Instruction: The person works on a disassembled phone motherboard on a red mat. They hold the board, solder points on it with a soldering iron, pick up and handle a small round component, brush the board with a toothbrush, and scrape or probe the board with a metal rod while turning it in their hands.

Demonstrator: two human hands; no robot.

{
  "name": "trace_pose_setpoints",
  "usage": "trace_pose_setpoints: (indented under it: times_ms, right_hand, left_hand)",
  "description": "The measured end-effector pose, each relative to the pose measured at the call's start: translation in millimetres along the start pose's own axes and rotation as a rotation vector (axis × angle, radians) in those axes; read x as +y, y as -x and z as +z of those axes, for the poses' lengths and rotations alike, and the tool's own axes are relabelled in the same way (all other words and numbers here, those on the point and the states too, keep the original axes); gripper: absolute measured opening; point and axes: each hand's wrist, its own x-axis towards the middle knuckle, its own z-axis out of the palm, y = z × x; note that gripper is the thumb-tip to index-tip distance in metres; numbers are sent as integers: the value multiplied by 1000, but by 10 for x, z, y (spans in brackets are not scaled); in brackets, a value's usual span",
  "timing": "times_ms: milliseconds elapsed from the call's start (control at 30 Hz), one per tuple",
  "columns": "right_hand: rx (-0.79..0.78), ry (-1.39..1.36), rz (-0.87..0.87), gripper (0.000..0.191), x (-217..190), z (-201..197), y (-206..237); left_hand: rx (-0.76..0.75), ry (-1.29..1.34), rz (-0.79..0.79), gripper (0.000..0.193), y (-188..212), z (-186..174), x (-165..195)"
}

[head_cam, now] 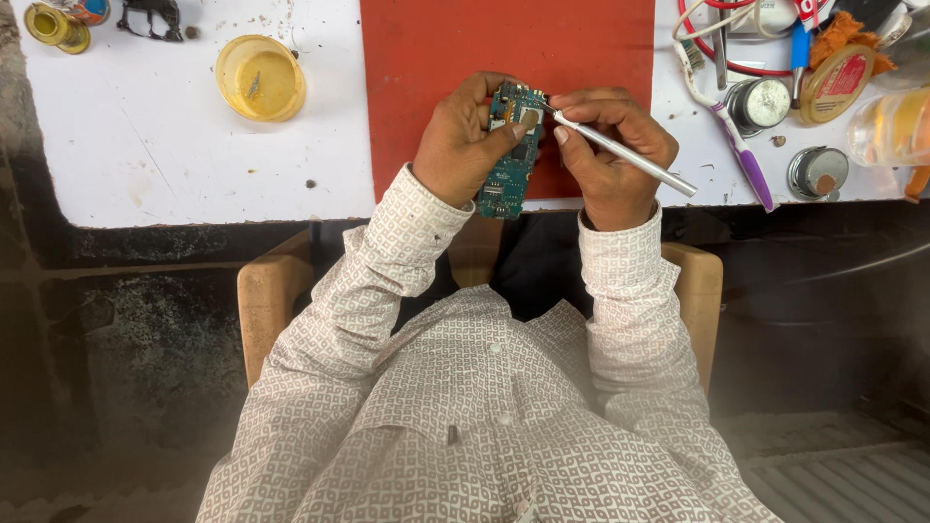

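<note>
**Circuit board under the tool tip**

White and scuffed, the worktop [194, 165] carries a flat red rubber mat [436, 58] at its middle, and above the near edge of that mat the work is held in the air.

A small blue-green printed circuit board [511, 165], long and narrow and studded with tiny metal parts, stands nearly upright in the left hand [460, 145]; the fingers curl behind it and the thumb presses across its face, so the board is pinched firmly. The right hand [605, 155] pinches a slim silver metal tool [630, 157] like a pen, its fine tip touching the far end of the board beside a round grey component. By my reading, the step in hand is probing or prying at that spot. A next move there would call for a steady board and light, exact pressure.

Right of the mat lie a purple-and-white toothbrush [741, 145], two round metal tins [758, 102] and a flat round tin with a red label [835, 82], with red and white wire coiled beyond them. Left of the mat sits a translucent yellow plastic lid [260, 77], shallow and round. Patterned white sleeves [407, 242] reach up from the near side.
</note>
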Motion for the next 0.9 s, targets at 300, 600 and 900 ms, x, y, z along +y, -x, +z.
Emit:
trace_pose_setpoints:
  times_ms: [300,600,900]
  right_hand:
    - [-12,32,69,20,-58,15,-33]
    - [-66,-17,-13,18,-34,-15,-21]
    - [-15,24,59,15,8,-25,-3]
  left_hand:
    - [-13,-26,-3,35,20,-8,15]
    - [-15,-31,-8,36,17,-17,-15]
    - [-11,-31,-29,33,25,-8,16]
